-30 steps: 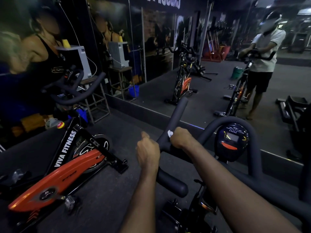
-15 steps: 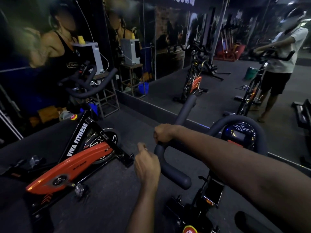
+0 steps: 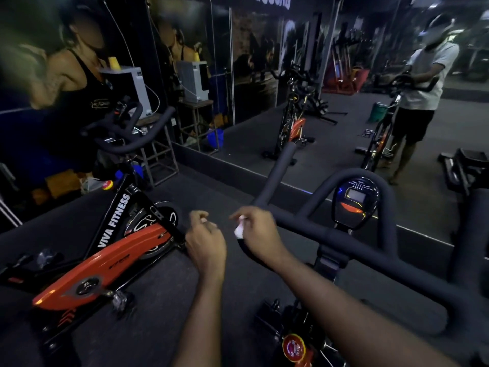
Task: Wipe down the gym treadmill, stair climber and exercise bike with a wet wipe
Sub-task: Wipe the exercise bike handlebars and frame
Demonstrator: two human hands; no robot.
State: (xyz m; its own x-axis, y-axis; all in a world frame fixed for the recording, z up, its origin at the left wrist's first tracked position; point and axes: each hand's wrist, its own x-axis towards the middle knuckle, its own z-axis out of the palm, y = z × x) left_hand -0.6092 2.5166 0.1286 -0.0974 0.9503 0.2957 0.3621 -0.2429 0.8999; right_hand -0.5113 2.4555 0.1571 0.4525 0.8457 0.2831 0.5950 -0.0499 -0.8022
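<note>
The black exercise bike handlebar (image 3: 330, 235) stretches across the front right, with its small console (image 3: 354, 202) inside the loop. My right hand (image 3: 260, 234) is at the near end of the left bar, which it mostly hides. It grips a crumpled white wet wipe (image 3: 239, 229) against the bar. My left hand (image 3: 206, 241) hovers just left of it with loosely curled fingers, off the bar and holding nothing that I can make out.
A second bike (image 3: 105, 258), orange and black and marked VIVA FITNESS, stands close on the left. A mirror wall (image 3: 330, 133) runs ahead and reflects bikes and a person. A white machine on a metal stand (image 3: 132, 88) is at the back left.
My right hand has slid with the wipe down the left bar to its near end. My left hand has risen and come closer to the right one.
</note>
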